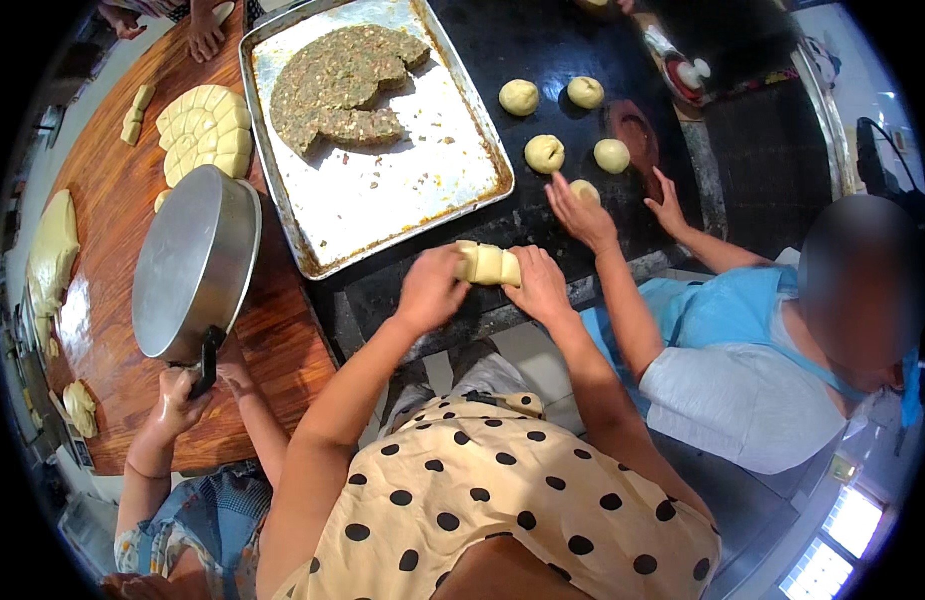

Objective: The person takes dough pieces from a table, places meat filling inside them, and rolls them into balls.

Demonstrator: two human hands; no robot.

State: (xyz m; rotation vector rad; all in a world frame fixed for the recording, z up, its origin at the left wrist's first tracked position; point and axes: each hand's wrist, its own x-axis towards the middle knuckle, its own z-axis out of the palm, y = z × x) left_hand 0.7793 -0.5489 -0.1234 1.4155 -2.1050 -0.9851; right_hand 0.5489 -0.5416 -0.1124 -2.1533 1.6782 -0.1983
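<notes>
A short row of pale dough pieces (pixel 489 265) is held between my hands, just above the near edge of the black work surface. My left hand (pixel 430 288) is closed round its left end, the fingertips partly hidden. At the other end, my right hand (pixel 538 284) grips the dough with thumb and fingers. Right beyond my hands lies a large metal tray (pixel 382 232) bearing a thick slab of speckled greenish-brown filling (pixel 332 85), with a piece gone from its right side. Several round dough balls (pixel 544 153) sit on the black surface to the tray's right.
At right, a co-worker in a light blue apron (pixel 717 300) reaches among the balls, beside a reddish-brown oval dish (pixel 637 140). On the left, another person lifts a metal pan (pixel 187 265) over the wooden table (pixel 112 270), near a cluster of cut dough (pixel 207 128).
</notes>
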